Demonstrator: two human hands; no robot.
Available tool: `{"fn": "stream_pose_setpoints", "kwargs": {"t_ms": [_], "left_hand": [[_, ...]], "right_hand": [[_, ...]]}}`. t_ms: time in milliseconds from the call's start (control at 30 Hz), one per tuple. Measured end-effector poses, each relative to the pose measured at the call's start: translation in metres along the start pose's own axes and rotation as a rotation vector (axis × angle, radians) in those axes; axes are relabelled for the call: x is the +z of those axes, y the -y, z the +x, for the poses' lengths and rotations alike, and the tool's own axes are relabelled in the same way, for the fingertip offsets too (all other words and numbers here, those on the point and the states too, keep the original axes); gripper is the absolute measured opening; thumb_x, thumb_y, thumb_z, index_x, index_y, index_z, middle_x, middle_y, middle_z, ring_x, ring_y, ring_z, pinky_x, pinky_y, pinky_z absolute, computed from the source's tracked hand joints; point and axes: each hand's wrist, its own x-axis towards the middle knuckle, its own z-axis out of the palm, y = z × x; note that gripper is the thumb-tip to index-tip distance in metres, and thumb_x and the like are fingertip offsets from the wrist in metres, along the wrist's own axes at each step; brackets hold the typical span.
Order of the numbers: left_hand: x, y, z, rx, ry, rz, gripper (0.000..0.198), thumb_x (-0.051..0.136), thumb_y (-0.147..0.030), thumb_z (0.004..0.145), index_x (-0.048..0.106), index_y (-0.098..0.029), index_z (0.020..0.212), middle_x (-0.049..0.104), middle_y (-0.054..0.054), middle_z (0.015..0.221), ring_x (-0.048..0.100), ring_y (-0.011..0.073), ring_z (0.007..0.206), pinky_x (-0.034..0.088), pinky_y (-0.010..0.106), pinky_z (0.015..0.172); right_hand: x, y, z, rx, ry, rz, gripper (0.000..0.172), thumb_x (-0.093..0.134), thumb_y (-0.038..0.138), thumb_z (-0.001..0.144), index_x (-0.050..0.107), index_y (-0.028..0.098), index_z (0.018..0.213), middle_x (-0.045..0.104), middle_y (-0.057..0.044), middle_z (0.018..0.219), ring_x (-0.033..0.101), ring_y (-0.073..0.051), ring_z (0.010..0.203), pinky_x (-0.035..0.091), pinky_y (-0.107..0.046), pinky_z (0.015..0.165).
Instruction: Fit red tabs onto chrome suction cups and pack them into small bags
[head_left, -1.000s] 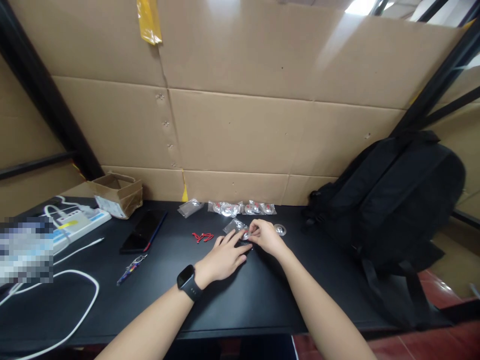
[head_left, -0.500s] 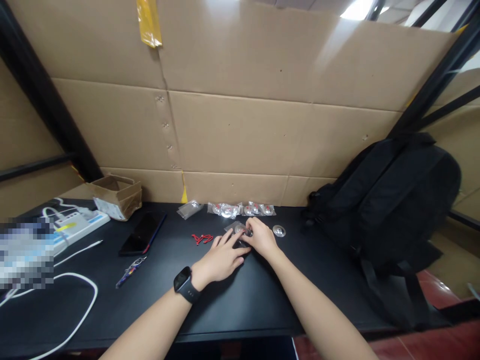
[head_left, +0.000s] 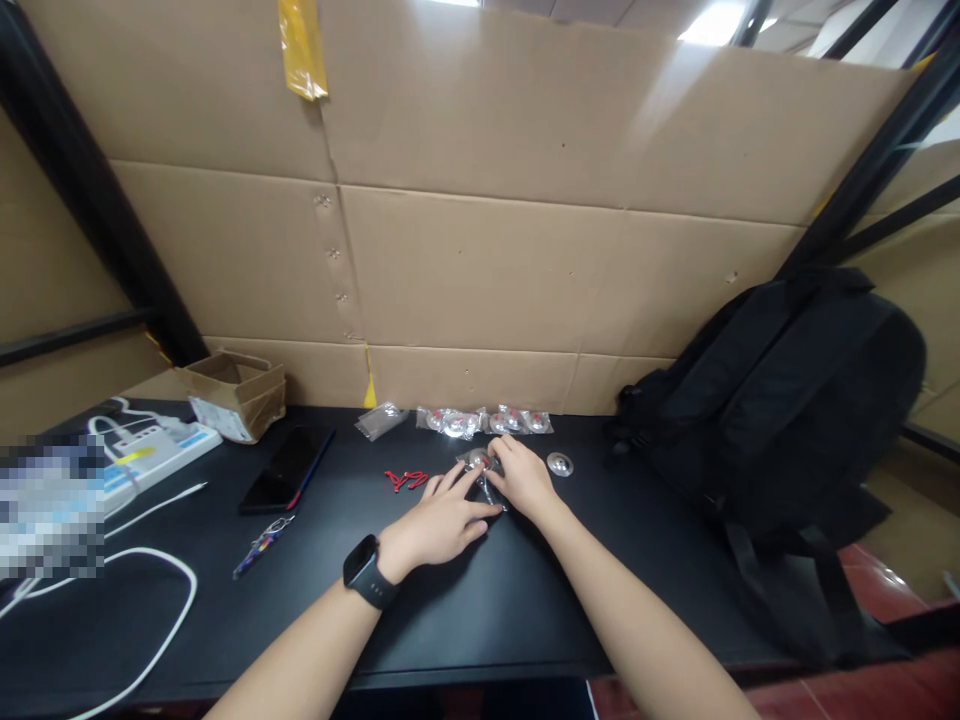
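Both forearms reach forward, converging toward the far middle of the table. The left hand (head_left: 442,520) lies palm down, fingers spread flat. The right hand (head_left: 521,478), just beside it, is curled, fingertips pinched together.

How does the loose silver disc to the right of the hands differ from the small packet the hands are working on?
The silver disc lies bare on the black table; the packet is a clear plastic bag with something silvery inside. The silver disc is untouched, right of the right hand; the packet sits under the fingers of both the right hand and the left hand. Both rest on the black table.
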Motion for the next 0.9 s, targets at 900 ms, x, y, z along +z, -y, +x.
{"fn": "stream_pose_setpoints", "kwargs": {"t_ms": [900], "left_hand": [[-0.028,0.010,0.008,0.027,-0.415,0.050,0.044,0.068,-0.012,0.083,0.060,-0.031,0.122,0.067,0.002,0.118,0.058,0.0237,0.109,0.042,0.035,0.091]], "right_hand": [[-0.007,-0.024,-0.003,-0.139,0.153,0.495,0.025,0.081,0.023,0.075,0.068,0.021,0.097,0.060,-0.001,0.093,0.058,-0.013,0.073,0.048,-0.027,0.073]]}}
